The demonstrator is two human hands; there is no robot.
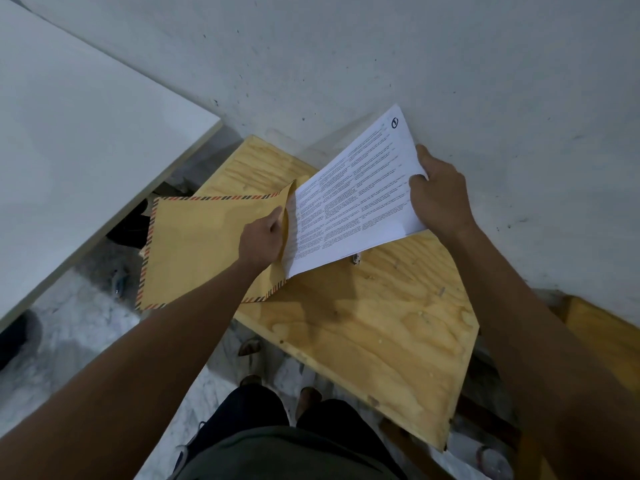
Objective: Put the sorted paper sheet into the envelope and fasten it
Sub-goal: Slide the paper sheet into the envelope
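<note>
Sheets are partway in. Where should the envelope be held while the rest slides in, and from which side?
Hold the envelope at its open mouth, as the left hand does now: pinch the upper lip from the near side. That lifts the mouth apart so the paper sheets, held at their far end by the right hand, can probably slide in flat.

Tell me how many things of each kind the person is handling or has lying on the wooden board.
Brown envelope, held in the left hand: 1
Printed paper stack, held in the right hand: 1
Small metal clip on the plywood board: 1
Total: 3
</note>
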